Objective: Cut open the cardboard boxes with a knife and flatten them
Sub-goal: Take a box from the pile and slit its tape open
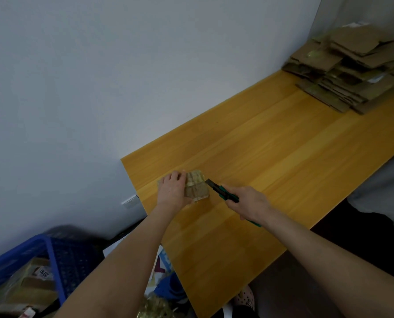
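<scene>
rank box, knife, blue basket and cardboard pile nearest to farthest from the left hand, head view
1. box, held by the left hand
2. knife, just right of the box
3. blue basket, lower left
4. cardboard pile, far upper right

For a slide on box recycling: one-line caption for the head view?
Left hand steadies a small taped cardboard box on a yellow wooden table; right hand points a green utility knife at it.
</scene>
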Demonstrator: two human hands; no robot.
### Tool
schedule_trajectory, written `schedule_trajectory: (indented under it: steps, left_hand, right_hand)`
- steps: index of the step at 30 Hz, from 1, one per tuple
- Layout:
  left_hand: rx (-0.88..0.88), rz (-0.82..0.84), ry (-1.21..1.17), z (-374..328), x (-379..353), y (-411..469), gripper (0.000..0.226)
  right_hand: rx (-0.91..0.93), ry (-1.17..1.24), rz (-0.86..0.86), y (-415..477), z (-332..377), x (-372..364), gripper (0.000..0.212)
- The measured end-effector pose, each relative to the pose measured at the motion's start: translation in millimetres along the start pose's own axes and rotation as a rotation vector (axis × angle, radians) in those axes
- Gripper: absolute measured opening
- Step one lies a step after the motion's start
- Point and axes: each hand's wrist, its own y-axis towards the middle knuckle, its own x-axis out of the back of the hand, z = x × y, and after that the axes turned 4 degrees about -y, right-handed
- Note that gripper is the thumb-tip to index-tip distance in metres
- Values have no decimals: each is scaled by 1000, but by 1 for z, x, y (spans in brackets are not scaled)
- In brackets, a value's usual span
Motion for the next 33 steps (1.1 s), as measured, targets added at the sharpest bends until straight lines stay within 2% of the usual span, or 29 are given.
schedule_trajectory:
  steps: [3, 6, 9, 13, 15, 17, 20, 23, 28, 31, 33]
  left_hand:
    - [-3, 16, 10, 0, 1, 1, 96]
    - [21, 18, 5, 1, 2, 2, 95]
    - [105, 38, -14, -1, 5, -1, 96]
    - [229, 98, -98, -10, 0, -15, 102]
    - [287, 115, -217, -9, -6, -18, 92]
    - [319, 139, -396, -3, -11, -22, 75]
    - [396, 175, -896, 8, -20, -31, 59]
    - [502, 209, -1274, 20, -32, -39, 58]
    - [542, 247, -1349, 25, -43, -40, 90]
    - [571, 324, -1403, 27, -46, -36, 75]
    - [574, 356, -1400, 28, -47, -34, 77]
  right_hand:
    - [2, -55, -3, -4, -2, 1, 52]
    - [-22, -3, -3, -8, -12, 3, 50]
    - [-131, 274, -104, -7, -14, -5, 46]
    - [-211, 654, -156, 10, 26, -22, 33]
    - [-281, 736, -164, 20, 46, -36, 38]
    - [-332, 737, -153, 26, 59, -50, 53]
    - [-351, 743, -162, 28, 67, -59, 70]
    - [-362, 783, -159, 32, 69, -60, 75]
    - [-356, 757, -161, 33, 66, -63, 72]
    - [-364, 728, -140, 34, 65, -62, 71]
    - [-359, 721, -127, 33, 63, -62, 66]
